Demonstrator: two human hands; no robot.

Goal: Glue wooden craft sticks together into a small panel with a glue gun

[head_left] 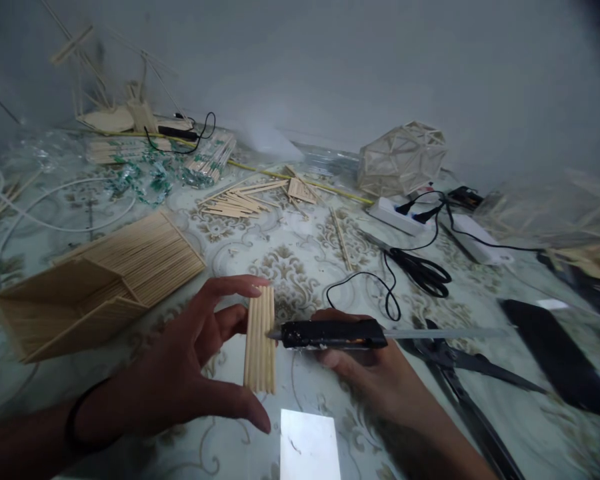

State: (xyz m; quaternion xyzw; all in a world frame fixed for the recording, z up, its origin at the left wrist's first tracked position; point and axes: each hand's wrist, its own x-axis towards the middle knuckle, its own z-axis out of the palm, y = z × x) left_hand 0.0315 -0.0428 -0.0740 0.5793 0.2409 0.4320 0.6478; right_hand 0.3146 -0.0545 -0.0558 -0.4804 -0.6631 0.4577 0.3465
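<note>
My left hand (195, 367) steadies a small panel of wooden sticks (261, 340) laid side by side. The index fingertip rests at its top end and another finger at its left edge, while the thumb is spread apart near the lower end. My right hand (365, 360) is wrapped around a black hot glue gun (330, 333), pointing left. Its nozzle meets the panel's right-hand sticks; whether it touches is hard to tell. A clear glue stick (450, 333) juts out of the gun's rear.
A stick-built box (100, 280) lies at left. Loose sticks (240, 200) and packaged bundles (210, 157) are behind. Black scissors (420, 270), a cutter-like tool (445, 360), a phone-like black slab (555, 353) and a power strip (397, 215) with cords lie right. A lattice model (403, 157) stands by the wall.
</note>
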